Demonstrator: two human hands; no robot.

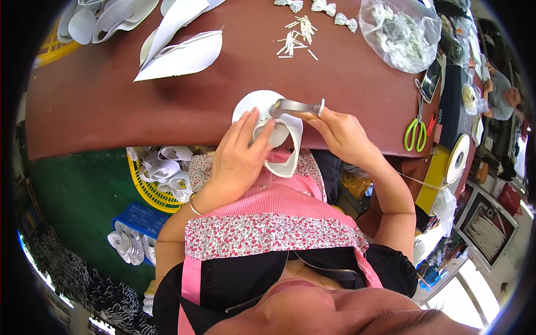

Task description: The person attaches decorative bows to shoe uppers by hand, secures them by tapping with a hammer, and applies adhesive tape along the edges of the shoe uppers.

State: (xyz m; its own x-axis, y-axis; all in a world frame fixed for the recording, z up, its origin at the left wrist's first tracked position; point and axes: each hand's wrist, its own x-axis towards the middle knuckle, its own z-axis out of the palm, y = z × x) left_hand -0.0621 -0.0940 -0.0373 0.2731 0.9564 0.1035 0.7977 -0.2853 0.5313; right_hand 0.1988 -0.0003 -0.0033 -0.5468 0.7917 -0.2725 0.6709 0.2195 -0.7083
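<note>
A white, curved piece of sheet material [297,133] with a loop-like opening lies at the table's near edge, its lower part hanging over toward my apron. My left hand [237,151] rests over its left side, fingers stretched and spread, the fingertips blurred near the opening. In my right hand [343,134] is a metal hammer [298,106] with a flared round end. The hammer's other end is over the white piece; whether it touches, I cannot tell. My right fingers wrap around the handle, which is mostly hidden.
On the red-brown table [139,111] lie larger white pieces [187,56], small white sticks [296,40], patterned bows [345,21], a clear plastic bag [399,33] and green-handled scissors [416,128]. Below left stands a yellow basket [139,184] of curled white pieces. Another person [501,95] is at far right.
</note>
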